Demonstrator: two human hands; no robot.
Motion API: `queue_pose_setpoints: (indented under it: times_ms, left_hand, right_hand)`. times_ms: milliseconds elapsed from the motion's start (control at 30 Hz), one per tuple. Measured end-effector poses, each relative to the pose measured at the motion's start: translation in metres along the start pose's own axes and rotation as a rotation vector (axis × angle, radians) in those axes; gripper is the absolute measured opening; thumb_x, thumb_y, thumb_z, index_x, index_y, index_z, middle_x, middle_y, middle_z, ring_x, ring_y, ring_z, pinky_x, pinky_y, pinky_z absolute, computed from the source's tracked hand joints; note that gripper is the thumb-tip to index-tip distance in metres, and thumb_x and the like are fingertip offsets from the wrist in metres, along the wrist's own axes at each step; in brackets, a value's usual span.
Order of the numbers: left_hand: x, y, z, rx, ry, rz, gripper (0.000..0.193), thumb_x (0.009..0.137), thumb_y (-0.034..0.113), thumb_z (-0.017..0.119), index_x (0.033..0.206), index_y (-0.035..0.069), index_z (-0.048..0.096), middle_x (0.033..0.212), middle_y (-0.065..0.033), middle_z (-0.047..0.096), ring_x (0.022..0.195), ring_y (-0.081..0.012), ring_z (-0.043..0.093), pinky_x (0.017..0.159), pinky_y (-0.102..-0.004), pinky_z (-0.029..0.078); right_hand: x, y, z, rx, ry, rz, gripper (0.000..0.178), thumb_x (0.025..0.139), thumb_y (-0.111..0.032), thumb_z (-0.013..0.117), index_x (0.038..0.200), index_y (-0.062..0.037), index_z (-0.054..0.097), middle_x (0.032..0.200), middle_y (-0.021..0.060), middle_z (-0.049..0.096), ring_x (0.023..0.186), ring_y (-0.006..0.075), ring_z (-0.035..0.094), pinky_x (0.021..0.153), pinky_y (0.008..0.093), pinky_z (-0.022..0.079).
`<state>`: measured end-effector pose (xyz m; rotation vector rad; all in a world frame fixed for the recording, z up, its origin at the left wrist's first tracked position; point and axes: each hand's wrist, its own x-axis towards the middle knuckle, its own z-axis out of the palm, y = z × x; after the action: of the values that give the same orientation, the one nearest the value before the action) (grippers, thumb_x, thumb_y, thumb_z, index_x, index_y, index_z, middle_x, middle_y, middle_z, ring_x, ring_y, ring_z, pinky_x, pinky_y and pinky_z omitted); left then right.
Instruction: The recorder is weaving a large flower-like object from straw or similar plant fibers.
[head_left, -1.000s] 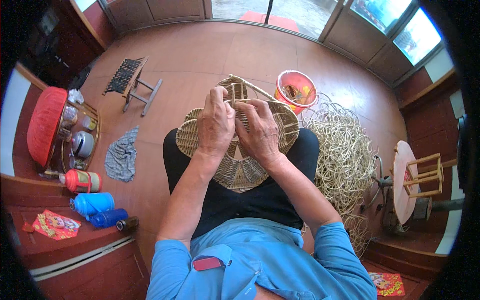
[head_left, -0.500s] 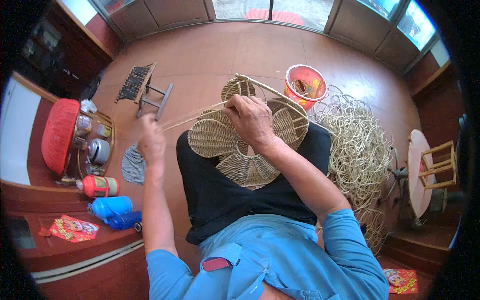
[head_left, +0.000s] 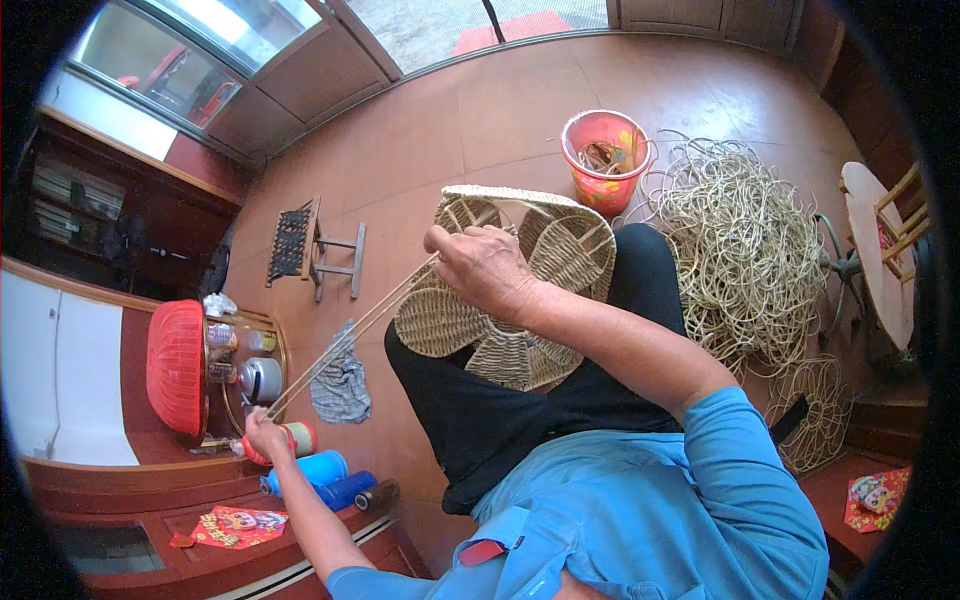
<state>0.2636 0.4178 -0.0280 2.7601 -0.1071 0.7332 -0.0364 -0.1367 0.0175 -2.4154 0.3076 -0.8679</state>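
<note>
A woven straw piece with petal-shaped panels [head_left: 565, 252] rests tilted on my lap against my dark trousers. At its upper left part, my right hand [head_left: 485, 268] is closed where the straw cord [head_left: 360, 318] meets the weave; its fingertips are partly hidden. Two strands of that cord run taut down to the left. Their far end is in my left hand [head_left: 268, 435], closed and stretched well out to the side, in front of the thermos flasks.
To the right a large heap of straw cord [head_left: 745, 250] lies on the floor beside a red bucket [head_left: 606, 150]. On the left stand a small stool [head_left: 295, 243], a grey cloth [head_left: 341, 380], a rack with a red basket [head_left: 175, 367], and a blue thermos flask [head_left: 322, 467].
My left hand has moved outward and down to the left, drawing the cord out long and taut. My right hand stays at the woven piece, which has tilted slightly. The whole view has turned left.
</note>
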Motion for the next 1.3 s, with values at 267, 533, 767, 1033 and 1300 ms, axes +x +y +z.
queue_pose_setpoints:
  times_ms: [267, 533, 767, 1033, 1300]
  left_hand:
    - [0.027, -0.181, -0.022, -0.860, -0.289, -0.925, 0.031, 0.101, 0.033, 0.069, 0.119, 0.008, 0.065, 0.095, -0.0099, 0.068, 0.066, -0.0217, 0.063, 0.054, -0.0361, 0.053]
    - [-0.105, -0.063, 0.019, -0.803, -0.692, -0.862, 0.038, 0.098, 0.037, 0.076, 0.124, 0.011, 0.066, 0.095, -0.0059, 0.068, 0.067, -0.0190, 0.059, 0.060, -0.0344, 0.050]
    - [-0.157, 0.097, 0.019, -0.856, -0.964, -0.597, 0.046, 0.112, 0.047, 0.058, 0.131, 0.007, 0.066, 0.091, -0.0020, 0.068, 0.071, -0.0115, 0.063, 0.064, -0.0296, 0.055]
    - [-0.146, 0.216, -0.010, -1.048, -0.944, -0.326, 0.047, 0.114, 0.045, 0.055, 0.131, 0.003, 0.066, 0.091, -0.0020, 0.068, 0.071, -0.0090, 0.062, 0.065, -0.0268, 0.054]
    - [-0.160, 0.373, -0.054, -1.079, -0.730, 0.067, 0.032, 0.114, 0.030, 0.060, 0.119, 0.002, 0.073, 0.087, 0.0001, 0.065, 0.075, -0.0082, 0.061, 0.069, -0.0266, 0.051]
  right_hand:
    - [0.003, 0.002, 0.001, -0.042, 0.064, -0.040, 0.020, 0.093, -0.015, 0.069, 0.109, -0.0094, 0.058, 0.083, 0.0095, 0.073, 0.090, 0.0300, 0.074, 0.080, 0.0466, 0.055]
    - [0.015, -0.007, 0.007, -0.238, -0.092, -0.067, 0.047, 0.087, -0.006, 0.069, 0.132, 0.0011, 0.055, 0.077, 0.0137, 0.073, 0.078, 0.0305, 0.076, 0.073, 0.0439, 0.056]
    - [0.027, -0.014, 0.009, -0.210, -0.227, 0.063, 0.079, 0.086, -0.002, 0.068, 0.160, 0.0073, 0.039, 0.083, 0.0194, 0.075, 0.080, 0.0329, 0.077, 0.076, 0.0445, 0.059]
    - [0.020, -0.019, 0.009, -0.080, -0.107, 0.182, 0.076, 0.087, -0.002, 0.069, 0.156, 0.0013, 0.039, 0.108, 0.0293, 0.067, 0.090, 0.0426, 0.075, 0.077, 0.0496, 0.061]
    - [0.003, -0.010, 0.019, 0.291, 0.263, 0.180, 0.038, 0.098, -0.008, 0.070, 0.134, -0.0080, 0.058, 0.098, 0.0141, 0.071, 0.086, 0.0308, 0.074, 0.074, 0.0467, 0.060]
